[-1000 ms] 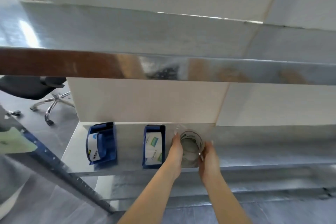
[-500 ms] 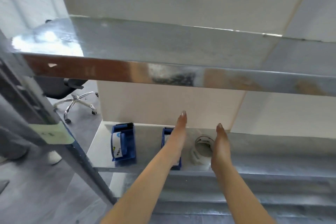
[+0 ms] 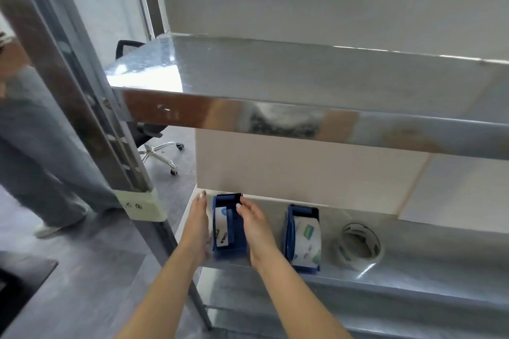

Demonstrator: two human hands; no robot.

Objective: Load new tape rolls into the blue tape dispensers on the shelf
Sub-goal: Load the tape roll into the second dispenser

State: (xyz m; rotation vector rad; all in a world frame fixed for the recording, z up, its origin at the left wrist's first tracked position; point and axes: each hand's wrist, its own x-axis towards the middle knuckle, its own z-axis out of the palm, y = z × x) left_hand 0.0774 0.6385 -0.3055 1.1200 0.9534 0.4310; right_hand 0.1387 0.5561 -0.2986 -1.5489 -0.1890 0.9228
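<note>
Two blue tape dispensers stand on the lower metal shelf [image 3: 413, 272]. The left dispenser [image 3: 230, 228] holds a white labelled roll; my left hand [image 3: 197, 228] lies flat against its left side and my right hand [image 3: 254, 224] against its right side, fingers straight, flanking it. Whether they grip it I cannot tell. The second dispenser [image 3: 303, 238], with a white labelled roll in it, stands to the right, untouched. A clear tape roll [image 3: 360, 245] lies alone on the shelf further right.
An upper steel shelf [image 3: 303, 85] overhangs the work area. The rack's upright post [image 3: 91, 118] with a pale label stands at left. Behind it are an office chair [image 3: 157, 146] and a person's grey trouser legs [image 3: 33, 168]. A white wall backs the shelf.
My hands let go of the clear tape roll, which stays on the shelf, and moved left to either side of the left dispenser. My view swung left and closer.
</note>
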